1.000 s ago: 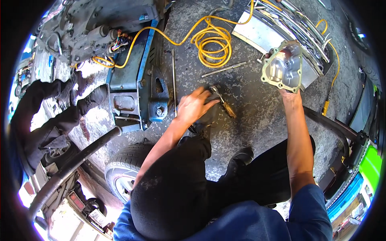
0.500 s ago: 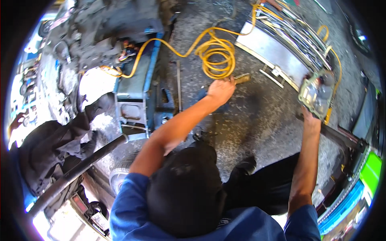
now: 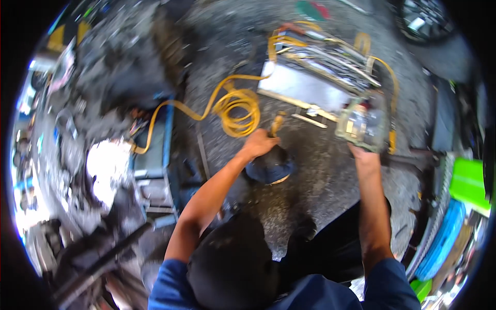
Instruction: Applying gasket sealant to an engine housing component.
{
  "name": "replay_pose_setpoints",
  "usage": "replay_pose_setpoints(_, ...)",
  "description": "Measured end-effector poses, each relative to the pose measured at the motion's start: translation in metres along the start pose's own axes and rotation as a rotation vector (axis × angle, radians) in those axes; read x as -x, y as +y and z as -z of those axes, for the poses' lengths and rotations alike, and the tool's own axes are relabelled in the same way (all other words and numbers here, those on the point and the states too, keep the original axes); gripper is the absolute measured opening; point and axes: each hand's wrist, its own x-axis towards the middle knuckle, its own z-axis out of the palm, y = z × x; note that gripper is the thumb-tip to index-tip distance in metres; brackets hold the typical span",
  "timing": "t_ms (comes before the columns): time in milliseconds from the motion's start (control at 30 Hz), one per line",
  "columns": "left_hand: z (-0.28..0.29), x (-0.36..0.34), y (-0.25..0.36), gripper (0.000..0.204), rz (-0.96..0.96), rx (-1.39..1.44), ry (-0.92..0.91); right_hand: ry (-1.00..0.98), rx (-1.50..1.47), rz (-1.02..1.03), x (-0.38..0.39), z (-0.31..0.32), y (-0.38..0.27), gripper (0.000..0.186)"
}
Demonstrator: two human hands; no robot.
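Mottled grey floor [image 3: 323, 168] spreads across the middle, darker in patches. White light [image 3: 107, 168] glares at the left; a spoked wheel [image 3: 424, 19] shows at upper right.

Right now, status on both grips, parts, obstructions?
Left grip closed on yellow-brown tool handle. Right grip holding grey, open-faced metal housing. Possible snag: coiled yellow hose on floor beyond left grip.

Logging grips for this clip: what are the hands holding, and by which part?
Right hand: metal housing, by its near edge. Left hand: a tool, its yellowish end jutting out; blur hides exactly where it is gripped.
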Motion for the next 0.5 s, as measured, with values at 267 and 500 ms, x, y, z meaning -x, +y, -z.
replay_pose_setpoints(267,0.05,-0.074,0.152,0.037,-0.093,0.818,-0.017,-0.228,0.366,0.255,-0.008,-0.074,0.002,0.051)
replay_pose_setpoints(500,0.078,-0.064,0.148,0.043,-0.424,0.876,0.125,-0.093,0.079,0.178,-0.026,-0.075,-0.014,0.038)
